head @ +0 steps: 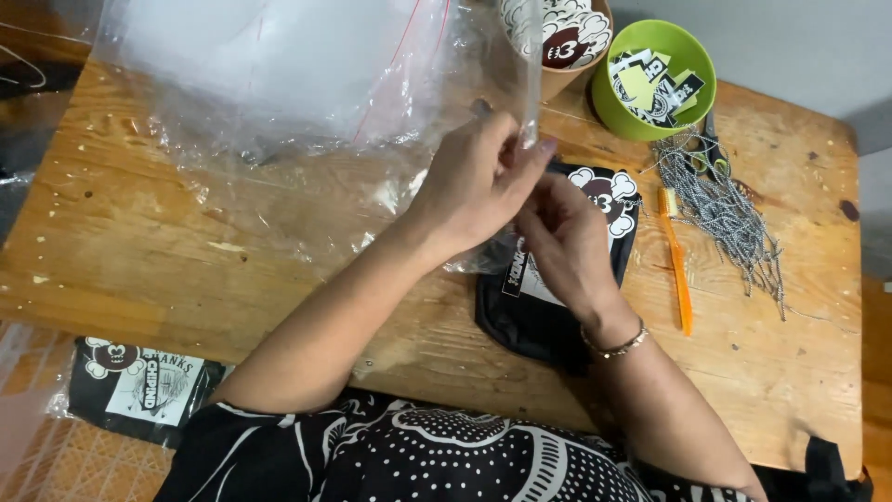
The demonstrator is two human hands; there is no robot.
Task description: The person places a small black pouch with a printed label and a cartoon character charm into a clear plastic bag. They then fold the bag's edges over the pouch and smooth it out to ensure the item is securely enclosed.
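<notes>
Patterned black-and-white sleeves fill the bottom edge, and both forearms are stretched from them over the wooden table. At the table's middle, the left hand is closed in a pinch on the edge of a clear plastic bag, whose thin strip is seen rising between thumb and fingertips. The right hand, a bracelet worn at its wrist, is curled just beside and partly under the left one; whether its fingers are clamped on the bag cannot be told, since they are hidden by the left hand. The bag itself is spread over the table's far left part. A black folded garment with a printed card is laid on the table beneath the hands. On the table's far right corner a green bowl of printed tags is stood, with a bundle of speckled cords and an orange brush near it. Off the table's near left edge, another packed black garment is seen.
</notes>
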